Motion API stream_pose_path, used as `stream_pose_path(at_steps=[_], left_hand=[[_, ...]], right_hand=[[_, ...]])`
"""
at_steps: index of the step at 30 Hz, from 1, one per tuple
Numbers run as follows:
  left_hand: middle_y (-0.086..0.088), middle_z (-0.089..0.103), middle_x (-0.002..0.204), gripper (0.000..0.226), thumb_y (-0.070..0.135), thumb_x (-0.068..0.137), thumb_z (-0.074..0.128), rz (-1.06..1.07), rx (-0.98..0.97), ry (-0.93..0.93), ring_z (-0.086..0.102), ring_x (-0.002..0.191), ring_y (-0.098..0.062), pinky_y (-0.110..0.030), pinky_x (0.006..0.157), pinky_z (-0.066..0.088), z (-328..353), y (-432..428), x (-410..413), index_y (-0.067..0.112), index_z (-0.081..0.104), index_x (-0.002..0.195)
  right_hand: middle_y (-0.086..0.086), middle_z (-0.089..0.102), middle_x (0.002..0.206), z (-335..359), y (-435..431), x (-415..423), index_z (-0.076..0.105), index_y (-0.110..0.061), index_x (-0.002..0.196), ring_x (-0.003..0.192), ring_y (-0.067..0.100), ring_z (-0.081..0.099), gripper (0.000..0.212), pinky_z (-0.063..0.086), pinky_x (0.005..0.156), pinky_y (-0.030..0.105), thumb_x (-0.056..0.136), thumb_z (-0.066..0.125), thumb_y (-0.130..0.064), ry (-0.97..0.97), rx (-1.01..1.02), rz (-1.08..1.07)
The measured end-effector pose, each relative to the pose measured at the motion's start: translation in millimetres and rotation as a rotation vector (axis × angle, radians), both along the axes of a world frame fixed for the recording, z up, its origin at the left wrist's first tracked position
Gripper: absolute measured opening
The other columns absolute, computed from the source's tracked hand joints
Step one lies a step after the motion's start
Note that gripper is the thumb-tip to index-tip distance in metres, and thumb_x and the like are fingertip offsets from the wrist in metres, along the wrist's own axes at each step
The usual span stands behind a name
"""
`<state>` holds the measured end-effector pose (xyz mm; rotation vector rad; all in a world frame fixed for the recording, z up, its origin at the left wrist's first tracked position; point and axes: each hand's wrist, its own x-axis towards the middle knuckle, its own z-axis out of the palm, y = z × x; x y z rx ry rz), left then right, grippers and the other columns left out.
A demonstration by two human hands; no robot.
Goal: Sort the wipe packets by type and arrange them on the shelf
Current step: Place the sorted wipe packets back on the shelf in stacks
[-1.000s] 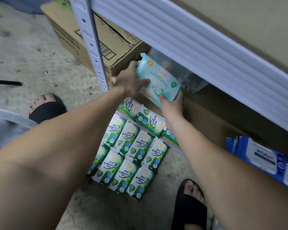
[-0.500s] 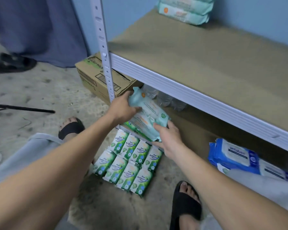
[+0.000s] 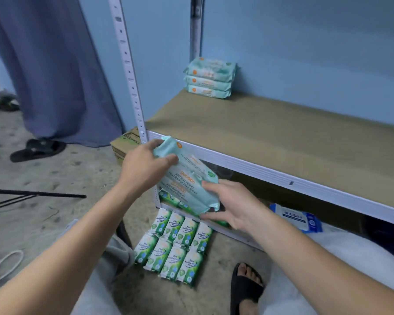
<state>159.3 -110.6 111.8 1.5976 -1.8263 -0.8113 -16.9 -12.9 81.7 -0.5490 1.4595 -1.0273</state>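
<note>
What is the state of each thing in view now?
Held wipes: in the air, tilted.
Left hand: grips their top end.
Right hand: grips their lower end.
Teal stack: three high, on shelf.
Green packs: flat on floor, two rows.
Blue pack: flat, under the shelf.

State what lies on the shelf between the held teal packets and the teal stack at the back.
Nothing but bare brown shelf board separates the held teal packets from the teal stack, as the head view shows.
</note>
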Motion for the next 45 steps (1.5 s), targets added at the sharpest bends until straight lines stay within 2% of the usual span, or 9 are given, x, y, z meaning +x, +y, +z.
stream_pose_path(at_steps=[8, 13, 16, 18, 24, 26, 31, 38, 45], left_hand=[[0.003, 0.072, 0.104, 0.048, 0.043, 0.077, 0.069, -0.046, -0.121, 0.151, 0.068, 0.087, -0.018, -0.039, 0.086, 0.057, 72, 21, -39, 0.038, 0.064, 0.124], [0.011, 0.067, 0.114, 0.056, 0.039, 0.083, 0.075, -0.15, -0.048, 0.388, 0.071, 0.09, -0.009, -0.029, 0.08, 0.057, 61, 22, -79, 0.042, 0.05, 0.133], [0.012, 0.068, 0.114, 0.049, 0.033, 0.087, 0.076, -0.204, 0.089, 0.531, 0.071, 0.088, -0.004, -0.022, 0.075, 0.056, 43, 19, -109, 0.036, 0.052, 0.129], [0.012, 0.069, 0.113, 0.048, 0.031, 0.089, 0.075, -0.262, 0.127, 0.547, 0.07, 0.09, -0.002, -0.018, 0.072, 0.053, 31, 17, -129, 0.031, 0.053, 0.131], [0.01, 0.067, 0.124, 0.053, 0.037, 0.09, 0.073, -0.406, 0.164, 0.393, 0.067, 0.105, -0.009, -0.035, 0.095, 0.054, 4, 0, -167, 0.033, 0.047, 0.136], [0.014, 0.068, 0.12, 0.054, 0.042, 0.09, 0.072, -0.453, 0.122, 0.315, 0.068, 0.102, -0.005, -0.036, 0.093, 0.055, 4, 0, -166, 0.035, 0.049, 0.138], [0.022, 0.065, 0.114, 0.048, 0.047, 0.085, 0.075, -0.364, -0.119, 0.163, 0.058, 0.091, 0.015, -0.01, 0.065, 0.043, 4, 2, -150, 0.03, 0.058, 0.126], [0.009, 0.072, 0.086, 0.015, 0.031, 0.086, 0.079, -0.265, -0.217, 0.201, 0.064, 0.079, 0.001, -0.009, 0.06, 0.043, -5, -8, -142, 0.027, 0.071, 0.098], [0.011, 0.072, 0.08, 0.007, 0.027, 0.087, 0.077, -0.257, -0.263, 0.164, 0.062, 0.07, 0.001, -0.021, 0.062, 0.043, -11, -13, -144, 0.025, 0.071, 0.09]], right_hand=[[0.0, 0.076, 0.104, 66, 28, -40, 0.07, -0.024, 0.114, 0.089, 0.019, 0.075, 0.023, 0.062, 0.074, 0.043, 0.091, 0.072, -0.021, 0.128, -0.277, -0.082], [-0.013, 0.075, 0.1, 76, 28, -81, 0.059, -0.052, 0.107, 0.086, 0.014, 0.074, 0.035, 0.063, 0.074, 0.043, 0.084, 0.077, -0.034, 0.462, -0.396, -0.25], [-0.023, 0.071, 0.105, 66, 23, -110, 0.058, -0.039, 0.134, 0.092, 0.009, 0.07, 0.054, 0.059, 0.085, 0.039, 0.082, 0.075, -0.041, 0.66, -0.4, -0.319], [-0.017, 0.068, 0.119, 57, 21, -128, 0.052, -0.03, 0.143, 0.101, 0.011, 0.066, 0.059, 0.055, 0.088, 0.032, 0.088, 0.071, -0.039, 0.762, -0.361, -0.327], [-0.008, 0.06, 0.138, 34, 25, -174, 0.045, -0.024, 0.149, 0.117, 0.011, 0.058, 0.058, 0.045, 0.09, 0.021, 0.096, 0.065, -0.032, 0.932, -0.311, -0.241], [-0.01, 0.065, 0.13, 27, 30, -183, 0.049, -0.026, 0.146, 0.108, 0.008, 0.062, 0.053, 0.046, 0.082, 0.017, 0.095, 0.065, -0.028, 0.961, -0.361, -0.247], [-0.009, 0.074, 0.098, 10, 36, -189, 0.065, -0.027, 0.122, 0.076, 0.016, 0.068, 0.035, 0.057, 0.072, 0.039, 0.088, 0.073, -0.032, 1.126, -0.431, -0.352], [-0.014, 0.07, 0.076, 11, 34, -201, 0.069, -0.024, 0.086, 0.069, 0.008, 0.065, 0.011, 0.055, 0.065, 0.037, 0.083, 0.079, -0.028, 1.203, -0.45, -0.396], [-0.015, 0.064, 0.066, 14, 30, -201, 0.067, -0.023, 0.076, 0.063, 0.01, 0.061, 0.015, 0.053, 0.06, 0.037, 0.085, 0.079, -0.028, 1.199, -0.384, -0.419]])
